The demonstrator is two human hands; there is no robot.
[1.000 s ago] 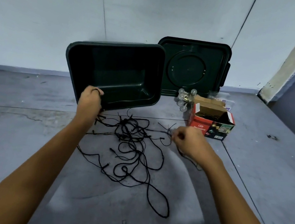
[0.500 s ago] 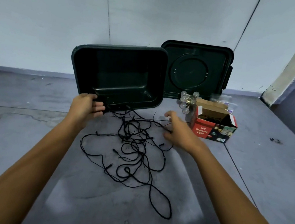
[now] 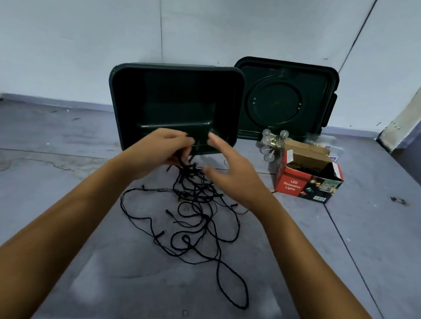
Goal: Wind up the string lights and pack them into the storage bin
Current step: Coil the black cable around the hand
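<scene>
The left hand (image 3: 160, 150) had its fingers curled round a bunch of the black string lights (image 3: 193, 186), held up before the green bin (image 3: 175, 94), which was tipped on its side. The rest lay tangled on the counter (image 3: 44, 165). The right hand (image 3: 231, 172), fingers spread, hovered beside it, perhaps touching a strand. A lid (image 3: 285, 102), bulbs (image 3: 272, 143) and a red box (image 3: 296, 185) stood further right.

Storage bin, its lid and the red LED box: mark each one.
Storage bin (image 3: 175, 91), head view, bare inner floor.
Lid (image 3: 288, 102), head view, inside the raised ring.
Red LED box (image 3: 291, 185), head view, red front panel.
</scene>
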